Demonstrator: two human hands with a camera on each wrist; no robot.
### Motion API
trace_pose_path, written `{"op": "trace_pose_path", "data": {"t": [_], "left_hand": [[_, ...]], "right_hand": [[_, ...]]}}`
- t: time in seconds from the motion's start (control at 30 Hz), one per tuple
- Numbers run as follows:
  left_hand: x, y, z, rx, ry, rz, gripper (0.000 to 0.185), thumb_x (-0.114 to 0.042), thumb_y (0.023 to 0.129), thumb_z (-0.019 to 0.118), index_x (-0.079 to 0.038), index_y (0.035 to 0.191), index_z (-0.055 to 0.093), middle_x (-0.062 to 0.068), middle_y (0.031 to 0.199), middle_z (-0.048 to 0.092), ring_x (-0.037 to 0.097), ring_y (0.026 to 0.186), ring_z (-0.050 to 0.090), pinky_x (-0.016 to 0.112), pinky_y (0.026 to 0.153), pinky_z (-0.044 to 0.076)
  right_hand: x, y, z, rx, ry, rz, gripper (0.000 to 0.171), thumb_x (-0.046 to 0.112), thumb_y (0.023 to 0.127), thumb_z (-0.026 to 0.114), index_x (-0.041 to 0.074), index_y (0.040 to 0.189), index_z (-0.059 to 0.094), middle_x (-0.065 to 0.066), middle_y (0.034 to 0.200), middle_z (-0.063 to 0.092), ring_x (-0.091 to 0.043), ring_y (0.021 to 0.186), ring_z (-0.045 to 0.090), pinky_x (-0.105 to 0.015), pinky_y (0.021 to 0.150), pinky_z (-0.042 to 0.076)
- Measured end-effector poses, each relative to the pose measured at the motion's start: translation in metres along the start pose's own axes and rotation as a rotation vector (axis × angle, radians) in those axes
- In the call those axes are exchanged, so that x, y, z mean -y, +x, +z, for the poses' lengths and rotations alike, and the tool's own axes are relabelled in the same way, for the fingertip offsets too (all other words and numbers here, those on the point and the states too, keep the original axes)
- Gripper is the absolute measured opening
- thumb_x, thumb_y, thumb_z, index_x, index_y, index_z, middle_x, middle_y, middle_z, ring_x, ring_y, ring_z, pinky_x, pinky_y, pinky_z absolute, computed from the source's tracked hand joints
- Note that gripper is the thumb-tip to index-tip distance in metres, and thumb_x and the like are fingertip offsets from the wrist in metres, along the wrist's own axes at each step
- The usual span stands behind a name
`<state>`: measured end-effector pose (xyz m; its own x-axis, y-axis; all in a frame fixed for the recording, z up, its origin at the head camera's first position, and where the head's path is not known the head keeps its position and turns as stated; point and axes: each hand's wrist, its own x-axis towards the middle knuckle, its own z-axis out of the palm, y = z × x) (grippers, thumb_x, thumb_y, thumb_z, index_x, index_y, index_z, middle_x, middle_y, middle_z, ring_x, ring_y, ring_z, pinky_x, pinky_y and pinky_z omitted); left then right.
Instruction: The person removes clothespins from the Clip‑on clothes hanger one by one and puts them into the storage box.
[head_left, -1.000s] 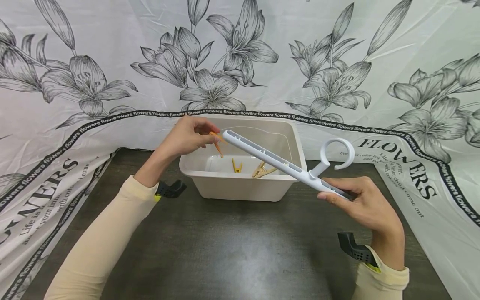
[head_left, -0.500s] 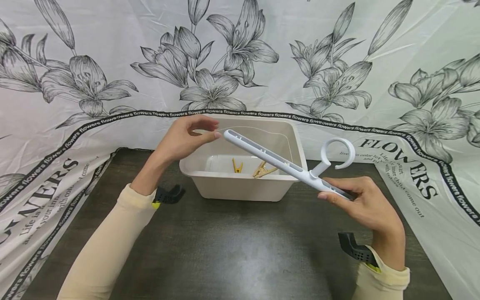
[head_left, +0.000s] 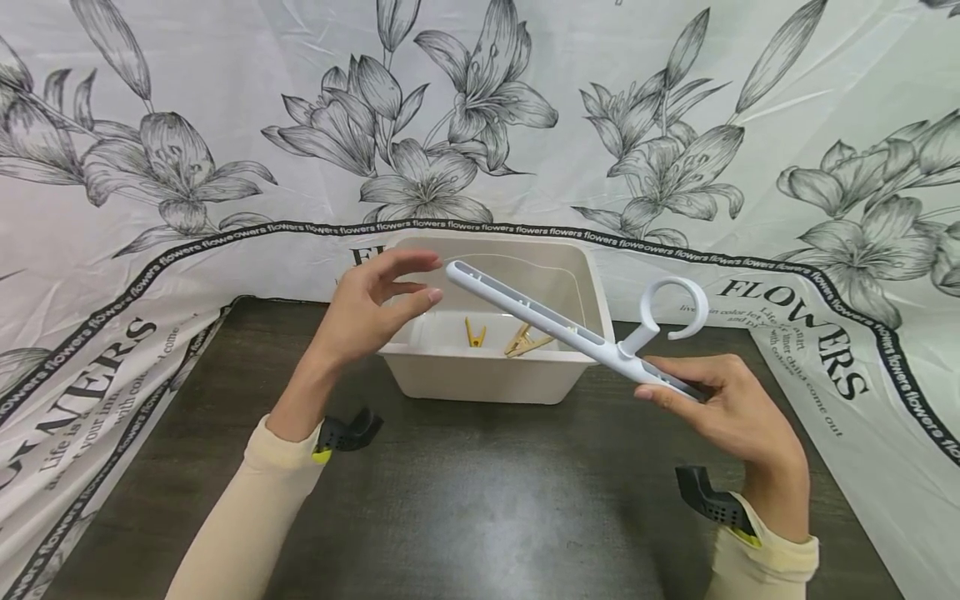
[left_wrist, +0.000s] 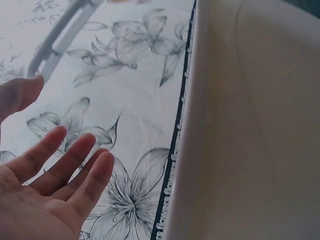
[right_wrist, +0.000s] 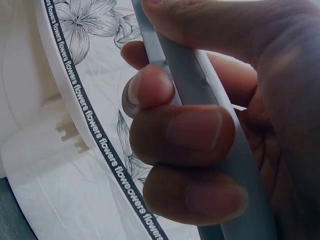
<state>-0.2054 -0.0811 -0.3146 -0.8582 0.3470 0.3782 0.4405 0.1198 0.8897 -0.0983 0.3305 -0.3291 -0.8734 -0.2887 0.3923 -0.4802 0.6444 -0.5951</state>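
My left hand (head_left: 367, 304) hovers over the left end of the beige plastic tub (head_left: 480, 379), thumb and fingers apart with nothing between them. In the left wrist view the same hand (left_wrist: 55, 175) shows its bare palm and relaxed fingers. My right hand (head_left: 738, 408) grips one end of a white hanger (head_left: 532, 312), a slotted bar with a C-shaped hook (head_left: 703, 304). The right wrist view shows fingers curled round the bar (right_wrist: 190, 80). Inside the tub lie a yellow clothespin (head_left: 475, 332) and some beige clothespins (head_left: 525, 342), partly behind the hanger.
The tub stands at the back of a dark wooden table (head_left: 480, 492). A white flower-printed sheet (head_left: 495, 108) hangs behind it and drapes along both sides. A dark wrist camera (head_left: 348, 431) sits on the left wrist, another camera (head_left: 708, 500) on the right.
The orange clothespin that my left hand pinched is gone from its fingers and out of sight. That hand has opened and lowered slightly. My right hand and the hanger have stayed put.
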Motion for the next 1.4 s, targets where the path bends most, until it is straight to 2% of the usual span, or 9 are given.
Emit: {"op": "trace_pose_path", "data": {"t": [0.2,0.33,0.43,0.63,0.77,0.87,1.0,1.1,1.4], "left_hand": [[0.0,-0.016,0.014,-0.033,-0.117,0.089,0.048,0.007,0.09,0.072,0.001,0.136,0.06,0.012,0.134,0.064,0.019,0.127,0.062,0.035,0.103,0.054],[0.0,-0.026,0.026,-0.034,-0.17,0.106,0.049,0.008,0.089,0.072,0.002,0.136,0.058,0.013,0.132,0.064,0.026,0.127,0.061,0.037,0.102,0.055],[0.0,-0.032,0.035,-0.021,-0.22,0.101,0.05,0.007,0.089,0.072,0.003,0.136,0.057,0.02,0.132,0.063,0.029,0.127,0.061,0.037,0.102,0.055],[0.004,-0.041,0.049,0.052,-0.336,0.056,0.048,0.004,0.093,0.069,0.004,0.138,0.052,0.032,0.134,0.058,0.031,0.128,0.06,0.031,0.101,0.055],[0.006,-0.045,0.059,0.133,-0.409,-0.016,0.049,-0.002,0.095,0.068,-0.001,0.141,0.051,0.029,0.136,0.057,0.033,0.129,0.061,0.032,0.099,0.056],[0.007,-0.046,0.066,0.189,-0.469,-0.058,0.05,-0.006,0.097,0.068,-0.002,0.143,0.05,0.026,0.138,0.057,0.03,0.127,0.062,0.038,0.098,0.057],[0.008,-0.044,0.075,0.272,-0.54,-0.086,0.05,-0.007,0.099,0.065,-0.001,0.146,0.047,0.027,0.139,0.056,0.027,0.12,0.066,0.042,0.094,0.059],[0.008,-0.042,0.081,0.321,-0.552,-0.098,0.047,-0.009,0.101,0.062,-0.003,0.146,0.048,0.028,0.135,0.06,0.028,0.112,0.07,0.04,0.089,0.06],[0.009,-0.038,0.083,0.338,-0.533,-0.12,0.03,-0.009,0.101,0.063,0.006,0.127,0.059,0.012,0.109,0.074,0.023,0.085,0.071,0.033,0.074,0.06]], "right_hand": [[0.003,0.002,0.001,0.015,-0.004,0.0,0.039,0.002,0.08,0.086,0.016,0.115,0.079,0.012,0.065,0.054,0.003,0.053,0.035,-0.022,0.043,0.031],[0.003,0.003,0.002,0.031,-0.005,0.0,0.039,0.003,0.08,0.086,0.016,0.116,0.079,0.016,0.062,0.045,0.003,0.054,0.036,-0.022,0.044,0.032],[0.004,0.003,0.003,0.041,-0.002,-0.001,0.04,0.002,0.08,0.086,0.016,0.116,0.079,0.017,0.062,0.044,0.003,0.055,0.037,-0.022,0.044,0.033],[0.006,0.003,0.006,0.051,0.003,-0.015,0.04,0.001,0.079,0.086,0.015,0.116,0.079,0.017,0.063,0.046,0.003,0.056,0.039,-0.022,0.046,0.034],[0.008,0.003,0.007,0.061,0.009,-0.034,0.041,0.001,0.079,0.086,0.015,0.117,0.078,0.019,0.063,0.046,0.003,0.056,0.038,-0.021,0.046,0.034],[0.01,0.003,0.007,0.067,0.011,-0.048,0.041,0.002,0.079,0.086,0.016,0.117,0.079,0.02,0.063,0.045,0.004,0.056,0.038,-0.02,0.046,0.034],[0.012,0.004,0.008,0.068,0.005,-0.061,0.041,0.003,0.079,0.087,0.018,0.115,0.079,0.02,0.062,0.044,0.004,0.055,0.038,-0.019,0.046,0.034],[0.012,0.004,0.009,0.08,0.009,-0.047,0.04,0.005,0.08,0.087,0.021,0.116,0.079,0.02,0.062,0.043,0.004,0.055,0.039,-0.018,0.045,0.035],[0.015,0.005,0.01,0.122,0.029,-0.03,0.036,0.009,0.082,0.086,0.025,0.114,0.078,0.017,0.066,0.053,0.002,0.057,0.045,-0.018,0.048,0.039]]}}
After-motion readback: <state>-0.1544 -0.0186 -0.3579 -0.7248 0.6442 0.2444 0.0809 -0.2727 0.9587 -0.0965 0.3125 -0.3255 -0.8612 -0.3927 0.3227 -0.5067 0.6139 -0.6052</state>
